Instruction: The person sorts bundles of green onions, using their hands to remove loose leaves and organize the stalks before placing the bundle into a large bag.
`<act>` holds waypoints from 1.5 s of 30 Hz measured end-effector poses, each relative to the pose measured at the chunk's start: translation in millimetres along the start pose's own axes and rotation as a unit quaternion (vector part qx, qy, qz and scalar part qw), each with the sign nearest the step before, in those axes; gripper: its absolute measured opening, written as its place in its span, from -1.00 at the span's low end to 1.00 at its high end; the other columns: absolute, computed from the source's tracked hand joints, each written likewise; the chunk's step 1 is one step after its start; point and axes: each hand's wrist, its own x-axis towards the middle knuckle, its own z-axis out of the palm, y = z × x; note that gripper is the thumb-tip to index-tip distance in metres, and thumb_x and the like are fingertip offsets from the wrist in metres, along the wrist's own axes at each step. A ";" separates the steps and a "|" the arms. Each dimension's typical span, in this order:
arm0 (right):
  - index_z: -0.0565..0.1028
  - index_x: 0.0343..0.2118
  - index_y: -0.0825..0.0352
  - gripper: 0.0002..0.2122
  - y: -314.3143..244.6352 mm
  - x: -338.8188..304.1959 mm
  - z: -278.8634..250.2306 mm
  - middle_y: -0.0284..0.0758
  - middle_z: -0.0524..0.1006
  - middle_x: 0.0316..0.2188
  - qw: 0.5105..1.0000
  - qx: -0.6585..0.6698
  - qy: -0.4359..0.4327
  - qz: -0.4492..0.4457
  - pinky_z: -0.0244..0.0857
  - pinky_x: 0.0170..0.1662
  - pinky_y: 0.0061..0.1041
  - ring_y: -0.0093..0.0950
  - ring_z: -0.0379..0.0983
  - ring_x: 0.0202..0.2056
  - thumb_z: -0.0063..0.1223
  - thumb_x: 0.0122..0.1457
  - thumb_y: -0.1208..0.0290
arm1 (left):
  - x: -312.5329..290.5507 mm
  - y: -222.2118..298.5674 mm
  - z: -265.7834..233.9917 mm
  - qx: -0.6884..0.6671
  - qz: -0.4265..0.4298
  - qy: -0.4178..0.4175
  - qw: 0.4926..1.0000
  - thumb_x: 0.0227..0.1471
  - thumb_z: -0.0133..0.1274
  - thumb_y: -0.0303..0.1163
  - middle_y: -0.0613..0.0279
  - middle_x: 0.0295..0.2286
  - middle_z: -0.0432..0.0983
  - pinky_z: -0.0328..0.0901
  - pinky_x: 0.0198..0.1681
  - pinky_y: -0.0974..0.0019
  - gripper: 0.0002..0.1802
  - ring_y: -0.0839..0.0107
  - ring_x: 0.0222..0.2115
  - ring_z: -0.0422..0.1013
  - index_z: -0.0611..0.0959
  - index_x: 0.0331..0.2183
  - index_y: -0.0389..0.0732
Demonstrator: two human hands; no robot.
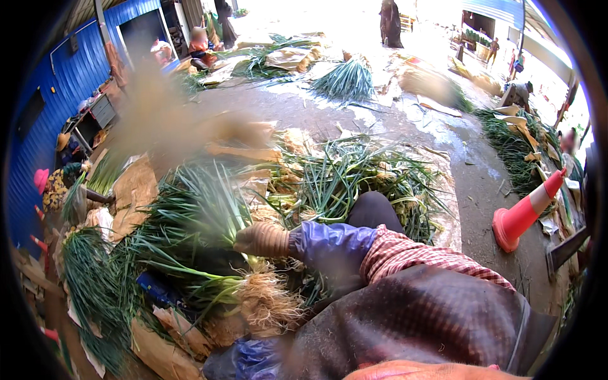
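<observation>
My right hand [263, 240], in a ribbed tan glove below a blue-purple sleeve cover, is closed around the lower stalks of green onions [218, 206]. Their long leaves fan out up and to the left. Just below lies another bunch, its pale hairy roots [269, 301] turned toward me and its stalks pointing left. At the lower edge a blue sleeve cover [256, 358] shows on my left arm. I cannot make out the left hand's fingers by the roots and brown paper. A dark blue object [155, 288] sits among the leaves.
More green onions [342, 177] are heaped ahead on a pale sheet [448, 209]. A large pile [95, 291] lies at left beside brown paper [134, 196]. An orange-red traffic cone [522, 212] stands at right. Several people are farther off; a blurred smear covers the upper left.
</observation>
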 end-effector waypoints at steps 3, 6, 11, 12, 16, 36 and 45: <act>0.47 -0.46 0.31 -0.80 -31.8 -15.3 -7.5 -0.19 0.42 -0.60 0.999 -0.018 0.007 -0.028 0.31 -0.40 -0.30 -0.27 0.41 -0.53 0.05 0.12 0.26 | -6.9 2.9 -3.1 0.004 0.010 0.005 1.000 -0.03 0.02 -0.39 0.05 -0.16 0.40 0.39 -0.11 0.21 -0.49 0.26 -0.18 0.41 0.37 0.00 -0.32; 0.46 -0.46 0.31 -0.78 -40.6 -24.6 -15.6 -0.19 0.39 -0.64 0.993 -0.002 0.066 -0.100 0.29 -0.45 -0.33 -0.24 0.40 -0.54 0.07 0.11 0.23 | -11.5 6.4 -1.9 0.012 0.026 -0.010 1.000 -0.03 0.03 -0.38 0.05 -0.15 0.39 0.39 -0.10 0.20 -0.48 0.25 -0.17 0.40 0.36 0.00 -0.32; 0.50 -0.41 0.30 -0.80 -28.0 -41.0 -18.6 -0.23 0.47 -0.60 0.977 0.072 0.077 -0.188 0.36 -0.46 -0.41 -0.31 0.44 -0.54 0.10 0.10 0.25 | -6.7 9.3 6.2 0.113 0.083 -0.044 0.989 -0.02 0.05 -0.38 0.04 -0.12 0.38 0.38 -0.08 0.19 -0.46 0.25 -0.15 0.39 0.35 0.02 -0.31; 0.51 -0.47 0.31 -0.81 -22.4 -48.1 -20.7 -0.26 0.47 -0.64 0.981 0.135 0.050 -0.132 0.38 -0.50 -0.45 -0.38 0.44 -0.58 0.12 0.10 0.27 | -3.2 1.6 2.8 0.138 0.091 -0.049 0.985 -0.02 0.05 -0.38 0.04 -0.12 0.38 0.38 -0.08 0.19 -0.46 0.25 -0.14 0.39 0.35 0.02 -0.31; 0.51 -0.42 0.29 -0.86 -68.2 -45.1 -50.2 -0.36 0.51 -0.63 0.923 0.303 0.128 -0.200 0.40 -0.61 -0.70 -0.65 0.45 -0.58 -0.02 0.21 0.38 | -7.8 11.6 18.9 -0.073 0.033 -0.086 0.993 -0.05 0.04 -0.41 -0.04 -0.04 0.33 0.35 -0.01 0.12 -0.39 0.18 -0.07 0.36 0.30 0.07 -0.33; 0.47 -0.22 0.32 -0.78 42.4 -43.4 47.4 -0.19 0.47 -0.26 0.996 -0.045 -0.077 -0.027 0.32 -0.23 -0.42 -0.35 0.41 -0.30 0.05 0.07 0.38 | -10.8 -1.8 0.5 -0.073 -0.092 -0.124 0.985 -0.19 0.09 -0.35 -0.05 -0.07 0.35 0.33 -0.01 0.04 -0.28 0.11 -0.08 0.35 0.31 0.07 -0.30; 0.48 -0.41 0.29 -0.85 35.4 -54.9 51.2 -0.17 0.46 -0.58 0.994 0.053 -0.036 -0.091 0.29 -0.41 -0.33 -0.24 0.44 -0.50 0.12 -0.06 0.40 | -17.2 2.2 5.0 -0.096 -0.109 -0.142 0.979 -0.17 0.17 -0.24 -0.03 -0.09 0.37 0.35 -0.04 0.02 -0.26 0.13 -0.11 0.37 0.33 0.05 -0.29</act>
